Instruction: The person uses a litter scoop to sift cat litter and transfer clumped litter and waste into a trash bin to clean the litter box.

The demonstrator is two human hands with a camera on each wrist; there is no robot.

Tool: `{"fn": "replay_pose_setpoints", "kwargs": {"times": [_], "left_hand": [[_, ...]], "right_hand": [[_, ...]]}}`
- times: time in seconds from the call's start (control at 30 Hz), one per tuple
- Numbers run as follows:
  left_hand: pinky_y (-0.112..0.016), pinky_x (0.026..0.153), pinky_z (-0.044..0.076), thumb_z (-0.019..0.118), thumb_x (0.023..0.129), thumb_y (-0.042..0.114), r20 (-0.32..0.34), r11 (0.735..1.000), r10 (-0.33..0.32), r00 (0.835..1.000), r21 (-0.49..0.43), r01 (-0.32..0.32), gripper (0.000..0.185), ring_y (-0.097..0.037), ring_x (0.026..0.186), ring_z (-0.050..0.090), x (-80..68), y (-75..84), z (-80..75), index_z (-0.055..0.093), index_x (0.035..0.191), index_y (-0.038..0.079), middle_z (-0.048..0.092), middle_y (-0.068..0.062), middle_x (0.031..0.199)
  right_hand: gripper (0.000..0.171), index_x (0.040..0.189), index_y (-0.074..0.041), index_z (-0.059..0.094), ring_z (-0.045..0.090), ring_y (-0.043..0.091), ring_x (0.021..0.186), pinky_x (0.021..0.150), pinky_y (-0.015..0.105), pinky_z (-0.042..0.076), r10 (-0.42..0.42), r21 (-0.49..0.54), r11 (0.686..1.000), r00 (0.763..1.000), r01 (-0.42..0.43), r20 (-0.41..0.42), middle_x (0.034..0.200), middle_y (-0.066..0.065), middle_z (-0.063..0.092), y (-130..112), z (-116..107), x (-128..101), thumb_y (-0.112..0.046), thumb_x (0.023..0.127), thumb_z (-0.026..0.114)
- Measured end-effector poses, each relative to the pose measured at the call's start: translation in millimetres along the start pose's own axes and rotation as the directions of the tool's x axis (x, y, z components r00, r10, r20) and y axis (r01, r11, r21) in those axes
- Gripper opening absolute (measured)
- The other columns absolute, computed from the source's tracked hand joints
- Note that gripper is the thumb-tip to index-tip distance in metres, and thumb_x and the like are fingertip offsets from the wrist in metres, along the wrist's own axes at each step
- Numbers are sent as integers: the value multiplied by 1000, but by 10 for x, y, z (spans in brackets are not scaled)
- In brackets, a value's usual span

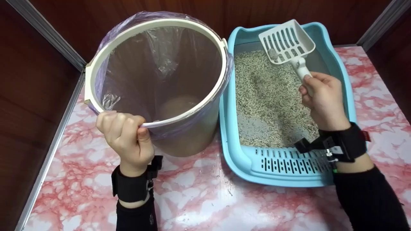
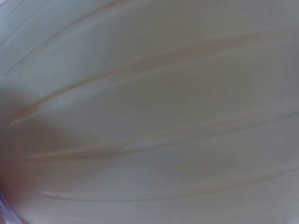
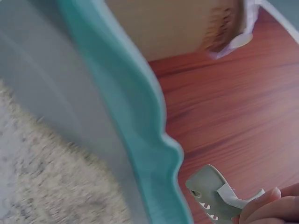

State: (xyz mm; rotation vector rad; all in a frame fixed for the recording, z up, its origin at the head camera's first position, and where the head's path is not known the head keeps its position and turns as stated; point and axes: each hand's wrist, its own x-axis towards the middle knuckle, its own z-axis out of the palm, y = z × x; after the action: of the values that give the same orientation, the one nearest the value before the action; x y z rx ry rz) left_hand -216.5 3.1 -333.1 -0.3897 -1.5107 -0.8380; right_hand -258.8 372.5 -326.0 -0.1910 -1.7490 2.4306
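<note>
My left hand (image 1: 126,134) grips the near rim of a tall cream trash bin (image 1: 189,141), its fingers curled over the edge. A thin purple bag (image 1: 122,32) lines the bin and folds over its rim. The left wrist view is filled by the bin's ridged side (image 2: 163,102). In my right hand (image 1: 326,98) is a white slotted litter scoop (image 1: 303,69), held by its handle above the far part of a blue litter box (image 1: 229,150). A small greyish clump (image 1: 273,55) lies in the scoop. Pale granular litter (image 1: 266,89) covers much of the box's floor.
The bin stands close against the box's left side. A perforated step (image 1: 289,163) forms the box's near end. Dark reddish wood panels (image 1: 205,8) with metal edge strips (image 1: 54,141) enclose the back and sides. Pink-and-white marbled floor (image 1: 192,195) runs in front.
</note>
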Motion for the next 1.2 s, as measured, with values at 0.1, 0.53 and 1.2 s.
{"fn": "replay_pose_setpoints", "kwargs": {"times": [0.1,0.53,1.2], "left_hand": [[-42,80,27,43,102,51,5,1000,5,1000,3,-5,65,-33,68,31,-11,-11,13,42,60,2,31,-14,57],[-43,81,27,44,103,48,16,999,40,999,-8,-40,61,-31,68,33,-44,-55,119,44,61,3,33,-12,56],[-43,80,28,43,104,47,53,998,60,997,-26,-59,60,-30,63,31,-89,-80,256,46,62,4,35,-11,57]], "right_hand": [[12,103,6,65,44,5,44,36,15,29,4,77,997,999,-8,47,71,4,59,-205,43,-11,-1,98,56],[41,121,25,49,28,12,38,33,27,11,-89,32,996,904,84,419,63,11,57,-789,489,195,-4,96,63],[25,115,-15,72,55,14,56,52,27,44,-146,-783,243,820,572,553,79,0,67,-374,1344,-118,-28,100,55]]}}
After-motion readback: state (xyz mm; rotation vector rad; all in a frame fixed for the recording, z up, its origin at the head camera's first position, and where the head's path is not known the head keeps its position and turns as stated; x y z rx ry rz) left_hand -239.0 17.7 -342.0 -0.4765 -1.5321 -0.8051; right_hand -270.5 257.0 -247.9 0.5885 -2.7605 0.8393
